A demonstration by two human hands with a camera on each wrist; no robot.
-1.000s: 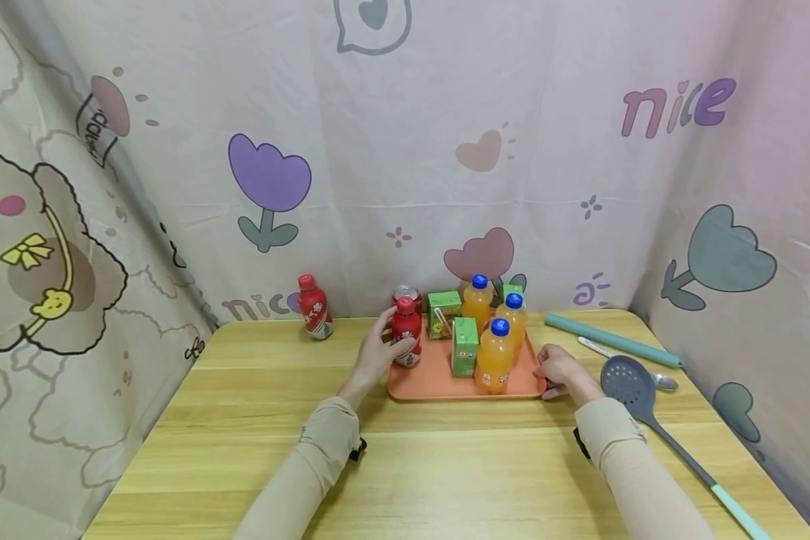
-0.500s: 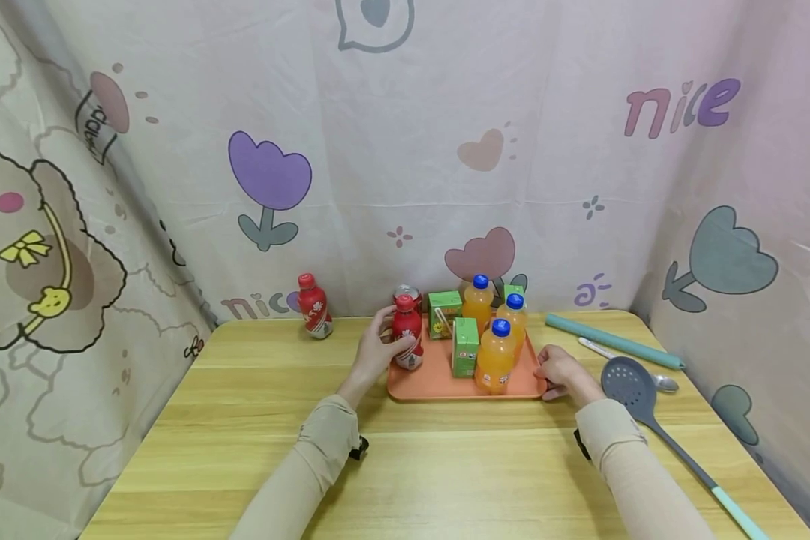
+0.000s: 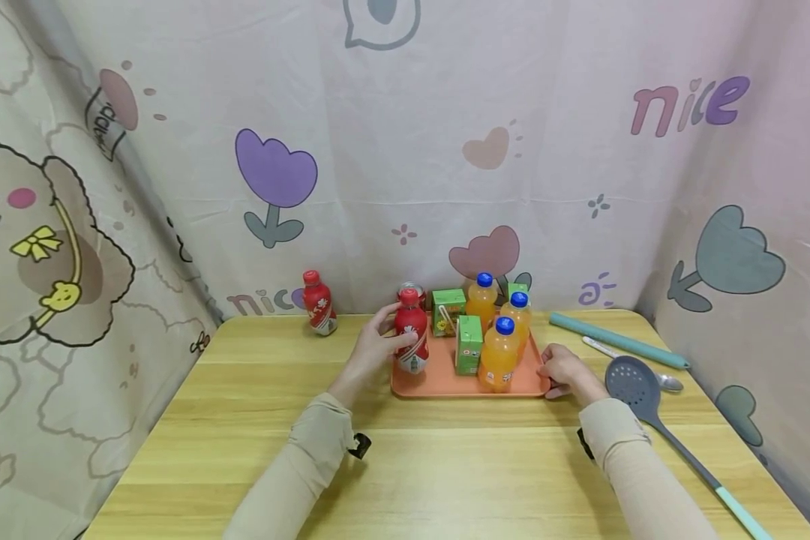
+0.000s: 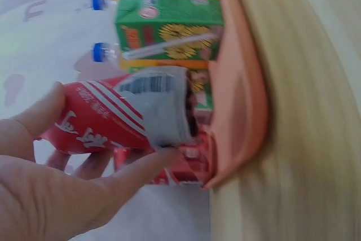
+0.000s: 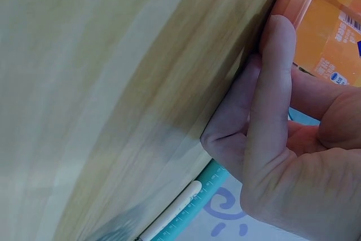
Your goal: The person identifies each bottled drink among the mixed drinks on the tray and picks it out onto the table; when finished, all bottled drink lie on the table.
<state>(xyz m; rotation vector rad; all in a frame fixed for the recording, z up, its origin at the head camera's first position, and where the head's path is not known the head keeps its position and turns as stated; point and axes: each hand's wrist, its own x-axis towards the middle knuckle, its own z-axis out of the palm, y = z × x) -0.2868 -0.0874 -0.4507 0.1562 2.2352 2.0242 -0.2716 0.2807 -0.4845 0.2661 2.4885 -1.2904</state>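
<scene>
My left hand (image 3: 370,354) grips a red drink bottle (image 3: 412,341) with a red cap, thumb on one side and fingers on the other. The bottle is over the left part of an orange tray (image 3: 439,386); in the left wrist view its grey-white base (image 4: 163,105) shows close to the tray. Behind it on the tray is a red can (image 3: 410,288), mostly hidden. Green juice boxes (image 3: 469,346) and several orange juice bottles (image 3: 499,358) with blue caps stand further right. My right hand (image 3: 564,370) pinches the tray's right rim, fingers low along its outer side.
Another red drink bottle (image 3: 320,306) stands at the back left of the wooden table (image 3: 256,420). To the right lie a teal roll (image 3: 617,341), a spoon (image 3: 668,382) with a white handle and a grey skimmer (image 3: 633,386). A printed curtain (image 3: 391,150) hangs behind.
The red bottle in my left hand has shifted slightly toward the tray's front. My right hand stays at the tray's rim. The head view has turned a little.
</scene>
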